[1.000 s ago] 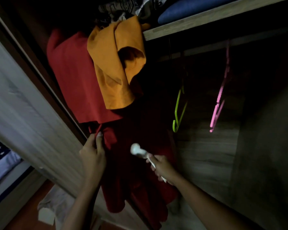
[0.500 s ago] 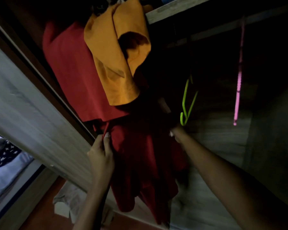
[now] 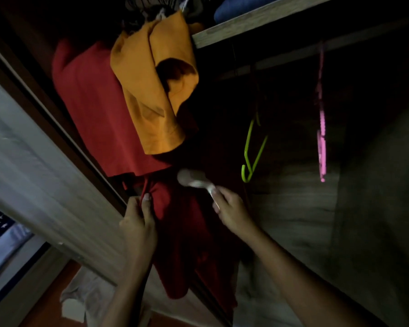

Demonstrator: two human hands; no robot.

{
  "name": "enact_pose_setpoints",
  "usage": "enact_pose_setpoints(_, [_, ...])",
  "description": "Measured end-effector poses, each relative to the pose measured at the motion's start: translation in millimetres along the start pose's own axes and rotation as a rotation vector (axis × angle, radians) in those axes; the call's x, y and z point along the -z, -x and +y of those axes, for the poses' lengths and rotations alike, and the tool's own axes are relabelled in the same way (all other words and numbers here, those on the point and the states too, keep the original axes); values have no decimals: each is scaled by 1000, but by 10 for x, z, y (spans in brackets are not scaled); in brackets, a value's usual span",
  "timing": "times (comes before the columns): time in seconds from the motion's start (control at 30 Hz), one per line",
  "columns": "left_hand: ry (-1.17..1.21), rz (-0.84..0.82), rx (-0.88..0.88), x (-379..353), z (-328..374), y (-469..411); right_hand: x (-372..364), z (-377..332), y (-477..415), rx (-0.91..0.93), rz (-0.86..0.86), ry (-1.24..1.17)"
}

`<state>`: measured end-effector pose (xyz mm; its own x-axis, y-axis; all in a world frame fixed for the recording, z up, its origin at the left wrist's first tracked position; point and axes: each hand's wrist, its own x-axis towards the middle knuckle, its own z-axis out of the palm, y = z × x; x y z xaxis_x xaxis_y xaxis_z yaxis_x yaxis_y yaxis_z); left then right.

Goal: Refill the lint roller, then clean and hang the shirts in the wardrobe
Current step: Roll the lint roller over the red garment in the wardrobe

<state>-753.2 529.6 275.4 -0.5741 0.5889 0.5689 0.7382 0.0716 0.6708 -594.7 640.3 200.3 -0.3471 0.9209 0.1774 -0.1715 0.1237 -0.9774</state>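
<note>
A red shirt (image 3: 99, 119) hangs in the dark wardrobe, with an orange shirt (image 3: 149, 95) hanging in front of its upper part. My left hand (image 3: 139, 223) pinches the red fabric low at its left edge and holds it taut. My right hand (image 3: 232, 211) grips the white handle of the lint roller (image 3: 194, 181), whose head lies against the red shirt just below the orange one. The roller is blurred.
An empty green hanger (image 3: 252, 156) and an empty pink hanger (image 3: 321, 138) hang from the rail at right. A wooden shelf (image 3: 257, 24) with folded clothes runs overhead. The wardrobe's sliding door (image 3: 33, 175) stands at left. A pale cloth (image 3: 80, 300) lies on the floor.
My right hand swept the roller up the red shirt into the dark, then came back down. The roller head now sits higher than a second ago. My left hand kept its pinch.
</note>
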Motion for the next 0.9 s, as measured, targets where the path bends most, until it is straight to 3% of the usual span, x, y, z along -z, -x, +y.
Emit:
enact_pose_setpoints(0.17, [20, -17, -9, -6, 56, 32, 59, -217, -173, 57, -113, 131])
enact_pose_setpoints(0.27, [24, -10, -4, 17, 53, -3, 59, 395, 111, 45, -192, 172])
enact_pose_setpoints(0.43, [30, -37, -11, 49, 81, 20, 74, 1237, 781, -211, -396, 334])
enact_pose_setpoints(0.53, [23, -44, -27, 61, 107, 45, 96, 1123, 597, -199, -311, 308])
enact_pose_setpoints(0.67, [19, -45, -14, 49, 135, 62, 249, 639, 23, -223, 29, -14])
enact_pose_setpoints(0.73, [32, -45, -19, 42, 158, 86, 355, 486, -182, -210, 101, -82])
enact_pose_setpoints(0.83, [28, -44, -37, 34, 183, 105, 302, 519, -228, -195, 56, -58])
enact_pose_setpoints(0.9, [36, -40, -40, 22, 208, 119, 162, 703, -38, -228, -73, 16])
